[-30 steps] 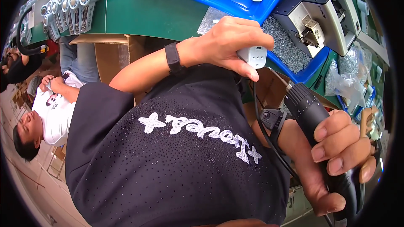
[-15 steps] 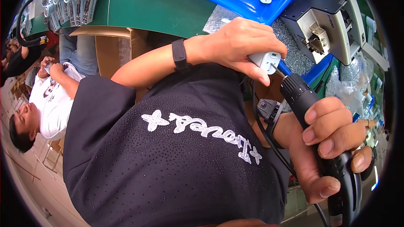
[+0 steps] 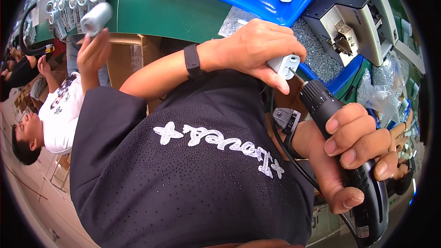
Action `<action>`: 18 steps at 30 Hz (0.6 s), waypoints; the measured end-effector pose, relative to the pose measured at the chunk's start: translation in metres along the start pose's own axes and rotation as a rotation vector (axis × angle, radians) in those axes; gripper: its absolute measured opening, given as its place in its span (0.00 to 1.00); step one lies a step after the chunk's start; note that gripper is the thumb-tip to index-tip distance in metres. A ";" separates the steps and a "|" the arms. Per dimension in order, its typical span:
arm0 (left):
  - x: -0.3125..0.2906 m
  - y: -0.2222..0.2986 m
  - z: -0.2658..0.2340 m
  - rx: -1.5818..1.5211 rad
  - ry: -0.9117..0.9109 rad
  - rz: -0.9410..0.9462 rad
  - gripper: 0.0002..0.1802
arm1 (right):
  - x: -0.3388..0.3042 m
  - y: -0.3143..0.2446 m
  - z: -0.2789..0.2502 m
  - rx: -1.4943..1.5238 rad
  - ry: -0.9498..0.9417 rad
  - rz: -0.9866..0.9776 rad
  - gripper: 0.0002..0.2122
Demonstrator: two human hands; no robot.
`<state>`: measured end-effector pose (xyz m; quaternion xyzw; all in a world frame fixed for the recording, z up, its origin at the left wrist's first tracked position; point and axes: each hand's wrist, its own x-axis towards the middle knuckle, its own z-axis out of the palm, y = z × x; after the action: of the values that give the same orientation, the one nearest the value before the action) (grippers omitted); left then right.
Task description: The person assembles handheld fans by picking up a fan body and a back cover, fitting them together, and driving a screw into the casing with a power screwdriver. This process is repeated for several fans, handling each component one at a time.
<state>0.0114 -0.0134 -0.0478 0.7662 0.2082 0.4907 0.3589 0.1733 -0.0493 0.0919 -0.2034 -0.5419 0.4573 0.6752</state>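
Black cylindrical power screwdriver (image 3: 327, 104), clasped in the right hand (image 3: 354, 149), slants up-left, its thin metal bit (image 3: 299, 77) meeting the holed white plastic block (image 3: 285, 67) the left hand (image 3: 258, 48) pinches.

Green table (image 3: 161, 11), broad, across upper side. Brown cardboard box (image 3: 120, 59), just below table edge. Floor (image 3: 27, 206), pale, at lower left. Further brown boxes (image 3: 20, 104), at far left. Narrow bright light (image 3: 414, 186), at right rim.
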 end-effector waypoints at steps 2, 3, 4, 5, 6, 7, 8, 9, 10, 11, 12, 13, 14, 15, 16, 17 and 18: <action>-0.001 0.000 0.001 0.005 -0.013 -0.001 0.37 | -0.002 -0.002 0.002 -0.037 0.050 -0.010 0.23; -0.002 0.000 0.002 0.013 -0.015 -0.002 0.38 | -0.002 -0.004 0.005 -0.072 0.100 -0.016 0.22; -0.002 -0.002 0.002 0.028 -0.015 -0.004 0.38 | 0.000 -0.003 0.006 -0.101 0.145 -0.024 0.21; -0.002 -0.003 0.001 0.042 -0.014 -0.007 0.39 | 0.005 -0.002 0.003 -0.099 0.143 -0.027 0.21; -0.002 -0.003 0.001 0.043 -0.012 -0.007 0.39 | 0.013 -0.003 -0.001 -0.154 0.205 -0.050 0.19; -0.002 -0.002 0.001 0.037 -0.007 -0.007 0.39 | 0.021 -0.002 -0.009 -0.207 0.267 -0.072 0.17; -0.002 -0.002 0.001 0.031 -0.001 -0.007 0.39 | 0.027 0.000 -0.020 -0.260 0.328 -0.094 0.15; -0.003 -0.001 0.000 0.026 0.005 -0.007 0.40 | 0.035 0.012 -0.061 -0.244 0.232 -0.088 0.14; -0.003 -0.001 0.001 0.016 -0.004 -0.001 0.40 | 0.039 0.028 -0.098 -0.240 0.151 -0.086 0.14; -0.003 -0.001 0.002 0.020 -0.009 0.000 0.40 | 0.047 0.048 -0.082 -0.491 0.282 -0.074 0.14; -0.002 -0.002 0.004 0.023 -0.014 0.002 0.40 | 0.053 0.059 -0.065 -0.743 0.414 -0.060 0.14; -0.004 -0.002 0.002 0.043 -0.003 -0.003 0.40 | 0.051 0.061 -0.068 -0.732 0.401 -0.060 0.14; -0.004 0.000 0.002 0.044 0.003 -0.002 0.40 | 0.044 0.057 -0.077 -0.603 0.337 -0.026 0.15; -0.005 0.003 0.002 0.031 0.001 -0.008 0.40 | 0.036 0.052 -0.087 -0.474 0.273 0.009 0.15; -0.004 0.002 0.001 0.023 -0.003 -0.010 0.40 | 0.033 0.048 -0.093 -0.343 0.210 0.039 0.16; -0.004 0.001 -0.001 0.016 -0.007 -0.017 0.40 | 0.029 0.037 -0.087 -0.217 0.175 0.065 0.16; -0.002 -0.003 -0.003 0.022 -0.003 -0.018 0.40 | 0.024 0.023 -0.080 -0.090 0.141 0.091 0.16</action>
<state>0.0080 -0.0118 -0.0504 0.7690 0.2200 0.4838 0.3551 0.2373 -0.0005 0.0611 -0.2898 -0.5034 0.4473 0.6801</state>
